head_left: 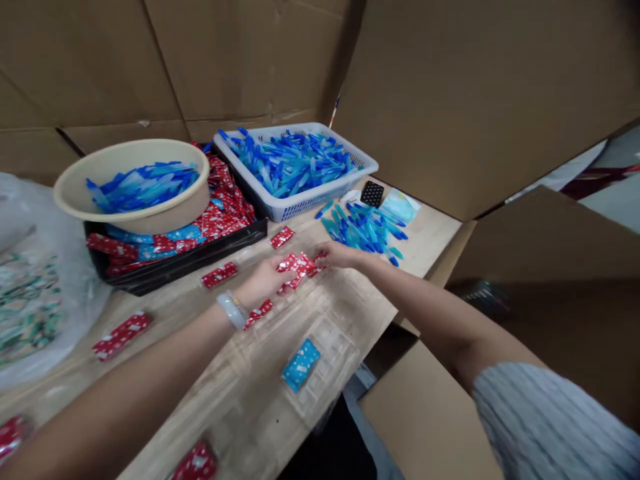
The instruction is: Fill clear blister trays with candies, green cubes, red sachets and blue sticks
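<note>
Clear plastic bag (95, 300), far left, well apart from the left fingers; small greenish pieces (30, 307) inside. Between bag and left fingers, on the wooden table (170, 320): one red dotted packet (121, 335). Beyond the left fingers, off to their left: cream basin (187, 208) with blue pieces (145, 187), sitting on red and blue packets (230, 200) heaped in a black tray (200, 261). Another red packet (219, 274) lies just left of the left fingers.

Left hand (265, 283), pale bracelet (231, 310) at its wrist: thumb and fingers closed on the red dotted bundle (296, 269), which sticks out past the tips toward the right hand. One packet or several overlapped, can't tell. Single packet (281, 237) just beyond the left fingertips. White basket (300, 208) of blue pieces farther beyond.

Nearer the body than both sets of fingers: blue dotted packet (301, 365) on a clear compartment tray (333, 340).

Right hand (337, 255): fingers bent in, little gap, tips at the bundle's right end. Pinching or just touching, can't tell. Loose blue pieces (360, 227) just past its fingers, black dotted item (372, 194) behind those.
</note>
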{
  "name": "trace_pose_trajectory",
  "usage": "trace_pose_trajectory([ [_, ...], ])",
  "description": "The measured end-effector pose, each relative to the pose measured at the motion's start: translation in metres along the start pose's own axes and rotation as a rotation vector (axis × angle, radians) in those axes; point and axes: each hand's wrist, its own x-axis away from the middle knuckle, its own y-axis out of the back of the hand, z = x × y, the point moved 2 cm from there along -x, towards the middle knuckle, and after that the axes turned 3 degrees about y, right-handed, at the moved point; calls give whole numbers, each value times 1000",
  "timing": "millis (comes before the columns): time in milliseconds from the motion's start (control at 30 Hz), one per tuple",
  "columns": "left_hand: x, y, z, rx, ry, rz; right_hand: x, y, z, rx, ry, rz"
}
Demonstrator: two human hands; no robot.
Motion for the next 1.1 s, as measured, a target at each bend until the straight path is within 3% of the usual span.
trace_pose_trajectory([
  [100, -12, -38, 14, 61, 106, -16, 5, -3, 2, 267, -35, -262],
  [167, -15, -56, 16, 82, 96, -4, 24, 7, 1, 242, -47, -454],
  [200, -16, -65, 15, 94, 80, 1, 36, 11, -1, 156, -48, -476],
  [333, -19, -103, 5, 69, 7, 4, 92, 4, -25, -419, -50, -179],
  [400, -20, -109, 3, -105, -27, -46, 110, -8, -39, -576, -75, -172],
  [467, -21, -103, 3, -386, -131, -157, 118, -19, -50, -528, -105, -281],
  [533, -22, -90, 5, -690, -276, -228, 117, -30, -52, -336, -119, -318],
  [633, -27, -75, 10, -976, -334, -166, 115, -41, -43, 51, -135, -348],
  [767, -44, -74, 11, -1093, -190, -128, 127, -53, -25, 422, -64, -477],
  [867, -48, -82, 5, -1116, -154, -116, 139, -69, -18, 450, 197, -412],
  [933, -39, -81, 1, -1105, -178, -150, 145, -78, -17, 410, 316, -374],
  [1000, -16, -64, 1, -1057, -228, -224, 148, -82, -20, 365, 341, -390],
  [1033, 1, -47, 3, -1029, -247, -270, 149, -82, -23, 347, 339, -416],
  [1100, 44, 4, 13, -988, -238, -403, 148, -80, -33, 311, 330, -515],
])
